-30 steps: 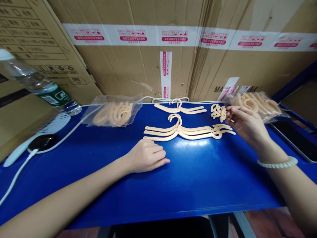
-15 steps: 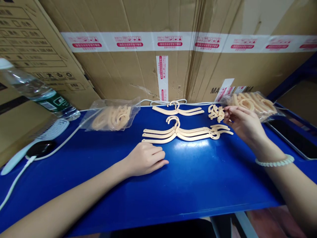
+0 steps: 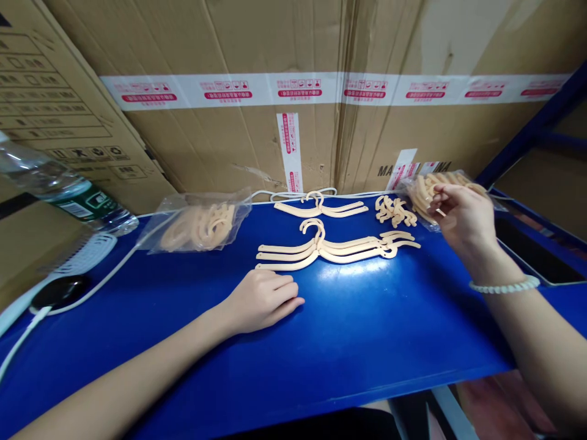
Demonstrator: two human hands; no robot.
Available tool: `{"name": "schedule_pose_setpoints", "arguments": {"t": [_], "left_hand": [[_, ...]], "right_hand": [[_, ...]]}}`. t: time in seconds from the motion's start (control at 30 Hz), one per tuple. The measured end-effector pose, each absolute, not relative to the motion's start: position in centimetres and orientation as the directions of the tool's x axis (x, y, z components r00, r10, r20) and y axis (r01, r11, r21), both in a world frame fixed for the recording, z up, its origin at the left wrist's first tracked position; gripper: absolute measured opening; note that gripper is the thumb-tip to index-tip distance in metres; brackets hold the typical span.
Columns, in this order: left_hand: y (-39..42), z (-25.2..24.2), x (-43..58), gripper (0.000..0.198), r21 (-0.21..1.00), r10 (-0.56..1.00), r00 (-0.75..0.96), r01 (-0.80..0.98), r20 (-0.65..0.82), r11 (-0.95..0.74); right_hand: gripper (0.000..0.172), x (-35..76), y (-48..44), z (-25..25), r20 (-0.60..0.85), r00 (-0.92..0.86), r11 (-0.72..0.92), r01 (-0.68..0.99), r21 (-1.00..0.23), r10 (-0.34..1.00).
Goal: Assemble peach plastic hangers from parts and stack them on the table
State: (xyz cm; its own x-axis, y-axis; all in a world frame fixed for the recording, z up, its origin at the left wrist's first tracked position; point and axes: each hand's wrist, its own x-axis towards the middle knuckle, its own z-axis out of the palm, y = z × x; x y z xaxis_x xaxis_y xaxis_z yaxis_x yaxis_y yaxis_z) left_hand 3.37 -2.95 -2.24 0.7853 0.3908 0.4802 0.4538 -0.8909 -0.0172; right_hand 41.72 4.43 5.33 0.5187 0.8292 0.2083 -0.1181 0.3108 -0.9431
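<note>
OK, L hand (image 3: 263, 300) is palm-down on the blue surface (image 3: 358, 342), fingers loosely curled, thumb out, just nr the L end of the nested hangers (image 3: 318, 245); underside's hidden, so can't tell if it's holding anything. R hand (image 3: 463, 214) is up in front of the R-side bag of parts (image 3: 424, 190), fingers bent w/ tips close together, partly hiding that bag; can't tell whether it's touching the bag or gripping a pc. White beaded bracelet (image 3: 504, 287) on that wrist. Hangers lie mid-surface, hooks pointing away, short curved pcs (image 3: 398, 237) at their R end. Behind them, a 2nd hanger set (image 3: 320, 211), slightly apart, and to its R a small-parts pile (image 3: 395, 212), btwn that set & the R bag. Over on the L: another clear bag (image 3: 197, 226) w/ beige parts, then a tilted bottle (image 3: 87, 201), a pale hairbrush (image 3: 89, 253) and a black rounded gadget (image 3: 59, 293) w/ white cable (image 3: 110, 275). Dark phone-like slab (image 3: 532, 250) on the far R, cardboard (image 3: 229, 52) along the back.
</note>
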Motion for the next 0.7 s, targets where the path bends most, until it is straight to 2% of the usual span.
{"name": "schedule_pose_setpoints", "arguments": {"t": [0.07, 0.13, 0.2, 0.27, 0.33, 0.43, 0.5, 0.6, 0.7], "left_hand": [[-3.0, -2.2, 3.4, 0.037, -0.028, 0.384, 0.787, 0.452, 0.483, -0.892], [-3.1, -2.1, 3.4, 0.036, -0.037, 0.365, 0.789, 0.439, 0.494, -0.898], [-3.2, -1.9, 3.4, 0.035, -0.028, 0.347, 0.769, 0.428, 0.537, -0.904], [-3.3, -1.4, 3.3, 0.031, 0.014, 0.348, 0.717, 0.427, 0.604, -0.904], [-3.2, -0.9, 3.1, 0.023, 0.073, 0.370, 0.645, 0.439, 0.668, -0.896], [-2.8, 0.0, 2.3, 0.013, 0.145, 0.442, 0.545, 0.502, 0.712, -0.853], [-2.3, 0.6, 1.6, 0.011, 0.178, 0.504, 0.493, 0.567, 0.709, -0.805], [-1.3, 1.2, 0.4, 0.010, 0.190, 0.566, 0.456, 0.640, 0.687, -0.745], [-0.6, 1.5, -0.4, 0.010, 0.159, 0.577, 0.438, 0.686, 0.690, -0.710]], "right_hand": [[0.001, 41.8, 4.6, 4.9, 0.257, 0.472, 0.293, -0.004, -0.956, 0.843], [0.004, 41.8, 4.6, 4.3, 0.338, 0.367, 0.263, 0.241, -0.934, 0.867], [0.010, 41.6, 4.5, 3.6, 0.454, 0.191, 0.288, 0.551, -0.783, 0.870], [0.015, 41.5, 4.6, 2.9, 0.527, -0.004, 0.356, 0.742, -0.568, 0.850], [0.019, 41.4, 5.0, 2.4, 0.534, -0.137, 0.408, 0.805, -0.431, 0.834], [0.025, 41.2, 6.2, 2.2, 0.490, -0.240, 0.430, 0.843, -0.323, 0.838], [0.027, 40.8, 7.5, 2.5, 0.410, -0.319, 0.439, 0.865, -0.242, 0.855], [0.029, 39.7, 9.9, 3.3, 0.246, -0.428, 0.468, 0.873, -0.135, 0.870], [0.028, 38.5, 12.2, 3.7, 0.165, -0.470, 0.487, 0.869, -0.088, 0.867]]}}
